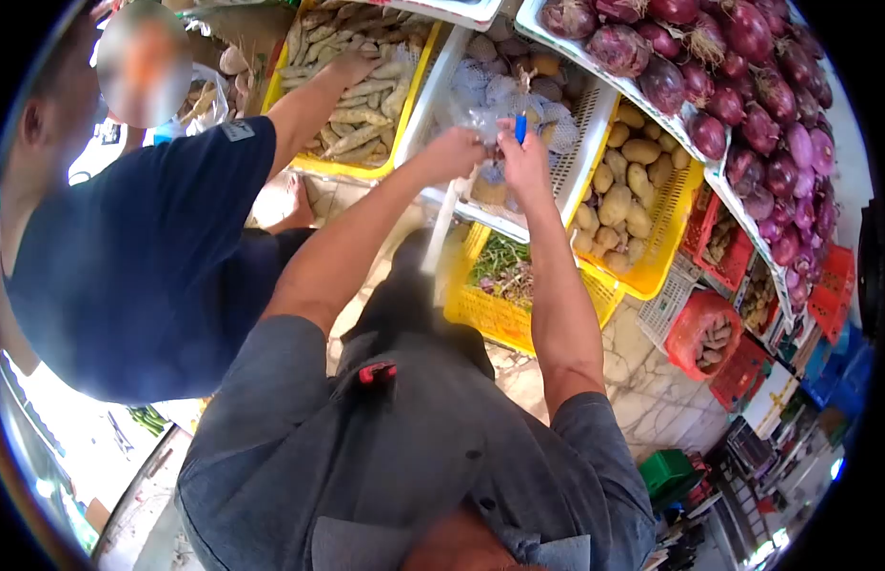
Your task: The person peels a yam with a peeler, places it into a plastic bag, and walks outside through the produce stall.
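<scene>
My left hand (457, 154) is closed at the near side of a white crate (583, 114), its fingertips close to my right hand. What it pinches is too small to make out. A whitish strip (442, 228) hangs just below it. My right hand (524, 164) is closed around a slim blue object (521, 128) whose blue end points up; its kind is not clear. Just beyond both hands, netted bags (555, 119) of round produce and some clear plastic (476, 118) lie in the white crate.
Another person (147, 257) at left reaches into a yellow crate of pale roots (362, 114). Potatoes (614, 202) fill a yellow crate at right, beside red onions (747, 86). A yellow crate (495, 319) with greens stands below my hands. A red bag (704, 333) sits on the floor.
</scene>
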`<state>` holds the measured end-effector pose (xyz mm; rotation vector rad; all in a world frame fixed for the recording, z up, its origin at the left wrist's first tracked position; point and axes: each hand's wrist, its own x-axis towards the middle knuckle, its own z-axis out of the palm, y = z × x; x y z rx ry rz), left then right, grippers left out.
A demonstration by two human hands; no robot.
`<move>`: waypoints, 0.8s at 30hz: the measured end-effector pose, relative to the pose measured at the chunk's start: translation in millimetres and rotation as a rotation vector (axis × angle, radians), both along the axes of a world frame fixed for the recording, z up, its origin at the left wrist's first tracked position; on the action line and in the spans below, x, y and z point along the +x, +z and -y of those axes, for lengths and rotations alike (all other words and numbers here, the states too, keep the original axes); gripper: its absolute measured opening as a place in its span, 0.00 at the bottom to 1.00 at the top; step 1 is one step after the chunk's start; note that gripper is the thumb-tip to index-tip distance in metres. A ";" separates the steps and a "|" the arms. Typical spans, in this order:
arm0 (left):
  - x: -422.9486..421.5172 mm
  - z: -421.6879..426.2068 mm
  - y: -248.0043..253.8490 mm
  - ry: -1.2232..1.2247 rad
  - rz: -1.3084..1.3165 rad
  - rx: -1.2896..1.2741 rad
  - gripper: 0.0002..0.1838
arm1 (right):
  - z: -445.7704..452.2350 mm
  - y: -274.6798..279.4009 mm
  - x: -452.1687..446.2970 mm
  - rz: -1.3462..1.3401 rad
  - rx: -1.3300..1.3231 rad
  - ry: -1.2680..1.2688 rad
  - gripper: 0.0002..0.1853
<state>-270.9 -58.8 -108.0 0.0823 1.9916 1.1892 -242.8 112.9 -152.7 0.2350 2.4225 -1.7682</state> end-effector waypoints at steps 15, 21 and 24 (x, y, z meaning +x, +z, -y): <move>102.0 -34.5 136.6 0.740 0.170 0.717 0.10 | -125.7 87.3 327.3 0.194 -0.200 -0.430 0.16; 155.1 -34.1 174.4 1.008 0.215 0.717 0.08 | -164.1 -55.6 461.6 0.338 0.209 -0.418 0.19; 169.6 -5.3 122.7 0.903 0.217 0.726 0.07 | -182.3 -88.1 488.4 0.268 0.116 -0.469 0.17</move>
